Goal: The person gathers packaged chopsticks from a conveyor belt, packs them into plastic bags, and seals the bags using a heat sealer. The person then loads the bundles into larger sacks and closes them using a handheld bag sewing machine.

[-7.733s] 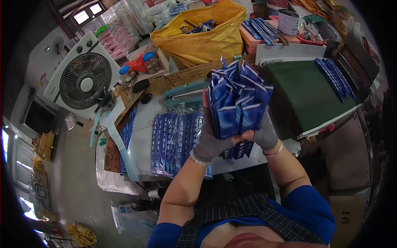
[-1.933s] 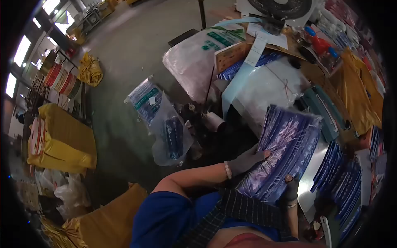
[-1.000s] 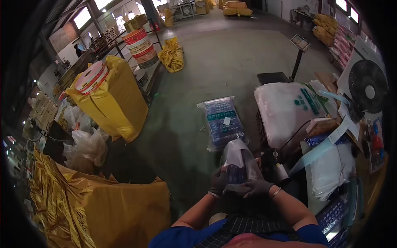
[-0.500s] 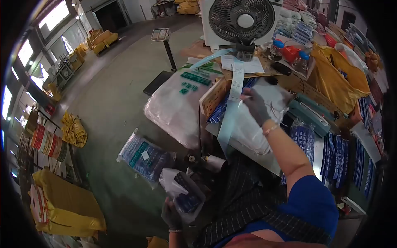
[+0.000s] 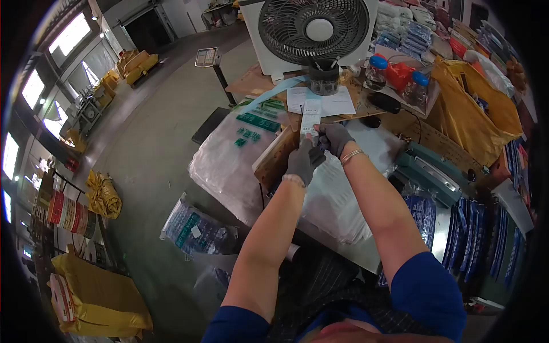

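Observation:
My left hand (image 5: 305, 159), in a grey glove with bare fingertips, pinches the lower end of a white label strip (image 5: 311, 113). Close beside it on the right, my right hand (image 5: 336, 139), gloved the same way, has its fingertips closed on the strip's edge. Printed labels run up the strip towards the papers (image 5: 338, 103) on the worktop. Beneath my forearms lies a stack of clear plastic bags (image 5: 337, 203). A wooden board (image 5: 273, 162) stands upright just left of my left hand.
A large fan (image 5: 317, 28) stands at the back, behind a dark pen cup (image 5: 323, 78). A green heat sealer (image 5: 429, 171) sits to the right, near rows of blue packets (image 5: 466, 234). On the floor at left lies a clear bag of blue packets (image 5: 197, 228).
My left hand has let go of the clear bag down low and risen to the label strip. My right hand has shifted slightly left along it. The camera view has turned somewhat.

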Available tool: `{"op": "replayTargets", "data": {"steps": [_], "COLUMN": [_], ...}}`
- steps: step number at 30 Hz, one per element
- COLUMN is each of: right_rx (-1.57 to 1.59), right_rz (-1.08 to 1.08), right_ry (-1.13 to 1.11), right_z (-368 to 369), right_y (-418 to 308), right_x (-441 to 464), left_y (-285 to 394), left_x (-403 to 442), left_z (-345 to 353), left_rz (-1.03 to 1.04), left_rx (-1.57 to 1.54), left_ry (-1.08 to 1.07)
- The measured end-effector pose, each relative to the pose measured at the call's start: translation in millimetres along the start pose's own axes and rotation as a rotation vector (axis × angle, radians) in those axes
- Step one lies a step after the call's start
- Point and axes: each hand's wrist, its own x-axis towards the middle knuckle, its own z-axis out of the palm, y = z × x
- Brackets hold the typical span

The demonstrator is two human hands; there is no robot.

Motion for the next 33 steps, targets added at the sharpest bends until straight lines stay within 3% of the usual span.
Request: {"op": "replayTargets", "data": {"steps": [3,7,10,12,13,14,15,18,20,22,23,25,26,30,33], "right_rx": [-0.017,-0.025,-0.121,-0.255,-0.462,-0.494,-0.663,-0.671,-0.548,-0.704,-0.858,-0.685,-0.651,-0.513,-0.917], "right_rz": [-0.038,-0.015,-0.04,-0.26,-0.747,-0.392,-0.466,-0.508,-0.417,-0.505,-0.579,-0.371,-0.338,-0.266,-0.476], "right_ry": [0.027,0.011,0.071,0.051,-0.08,0.083,0.062,-0.055,-0.003,0.059,0.126,0.166,0.181,0.21,0.556], "right_z": [4.9,-0.3,-4.5,-23.1,-45.4,-35.9,-37.6,-72.4,-75.3,-110.2,-126.2,-133.1,-141.0,-181.0,-229.5], "right_y": [-5.8,-6.9,-6.5,0.7,12.2,-2.5,-4.3,12.7,28.6,49.0,58.8,70.3,74.9,73.6,70.3], "right_x": [-12.9,-12.4,-20.1,-23.6,-21.1,-65.6,-95.0,-163.0,-223.1,-256.8,-272.5,-312.6,-328.0,-389.5,-421.1], "left_y": [-8.2,-23.1,-8.7,24.1,40.4,44.9,63.7,82.3,56.1,-12.1,13.4,-18.9,18.4,-24.0,-47.7], "left_x": [43.6,4.7,-90.0,-171.2,-222.9,-260.8,-308.0,-408.0,-434.2,-425.9,-400.3,-348.5,-316.5,-284.2,-258.9], "left_z": [10.3,-2.1,-42.8,-111.6,-139.1,-192.0,-212.4,-410.4,-509.1,-626.3,-558.6,-316.3,-213.6,-144.5,-101.0], "left_rz": [0.128,0.328,0.178,0.157,0.22,0.399,0.378,0.447,0.363,-0.085,-0.07,-0.357,-0.464,-0.03,0.161], "left_rx": [-0.036,0.132,0.32,1.008,0.919,0.919,0.626,0.418,0.727,1.373,1.394,1.693,1.864,1.851,1.642], "left_ry": [0.019,0.054,-0.053,-0.077,-0.059,0.142,0.36,0.573,1.135,1.316,1.271,1.013,0.832,0.15,-0.21]}}
